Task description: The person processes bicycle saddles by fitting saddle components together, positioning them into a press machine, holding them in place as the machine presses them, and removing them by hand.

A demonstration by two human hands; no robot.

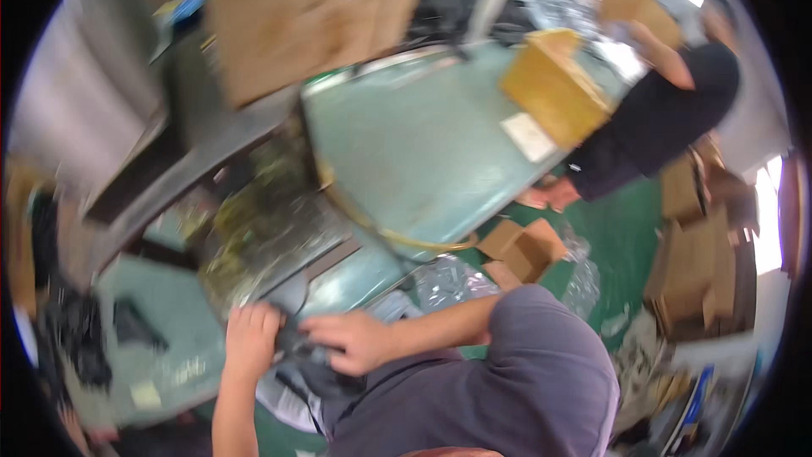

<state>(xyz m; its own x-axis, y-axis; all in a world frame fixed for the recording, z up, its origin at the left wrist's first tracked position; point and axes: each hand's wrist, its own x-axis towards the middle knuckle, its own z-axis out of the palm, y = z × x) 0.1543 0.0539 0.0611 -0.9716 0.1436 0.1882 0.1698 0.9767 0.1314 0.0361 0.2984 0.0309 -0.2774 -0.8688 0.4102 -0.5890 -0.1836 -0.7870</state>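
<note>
Down at the lower edge of my view, just above the grey shirt, I see my two hands meeting on a small dark object that lies on the pale green tabletop. My left hand has its fingers curled down over the object's left end. My right hand comes in from the right with fingers bent together over the other end. Both look clamped on it, though blur keeps me from seeing the grip clearly. The object's long axis seems to run left to right between my hands; which end is its front I cannot tell.

Just beyond my hands lies crumpled clear plastic wrap, and to the left sits a heap of mixed dark and shiny parts. Farther off, a large green worktable with a yellowish rim stretches away. A yellow-brown cardboard box stands at its far right corner, with a white paper sheet just beside it. On the green floor lies an opened flat carton. Another person in a black top leans toward that table from the right.
</note>
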